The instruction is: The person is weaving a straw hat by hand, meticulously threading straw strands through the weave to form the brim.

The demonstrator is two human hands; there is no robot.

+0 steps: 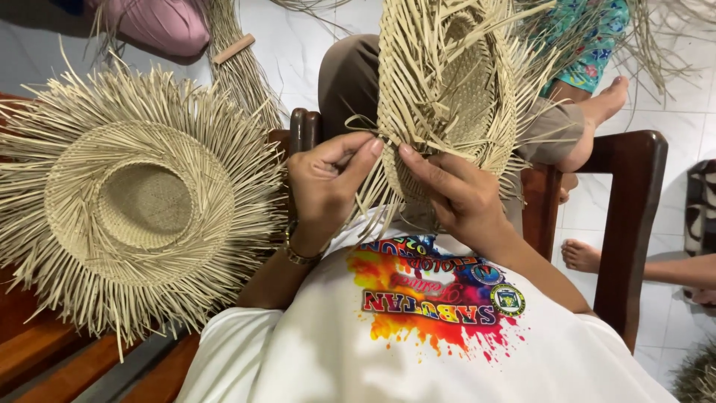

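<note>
Head view looks down at two hands working on a straw hat [447,82] in the upper middle of the frame. This hat stands on its edge, tilted, resting on the person's bent knee. Loose straw ends stick out all around its rim.

The left hand [324,186] sits at the lower left edge of the hat. Its thumb and first finger are pinched on a thin straw strip [365,123] that comes off the rim. The right hand [459,194] is just beside it, at the bottom of the hat. Its fingers are curled and pressed on the woven rim, holding it.

The two hands almost touch, with little room between them.

A second straw hat [142,201] lies flat on a wooden bench [45,351] at the left, close to the left arm. A dark wooden chair arm [634,216] stands at the right. White floor tiles [671,127] show open room past it.
</note>
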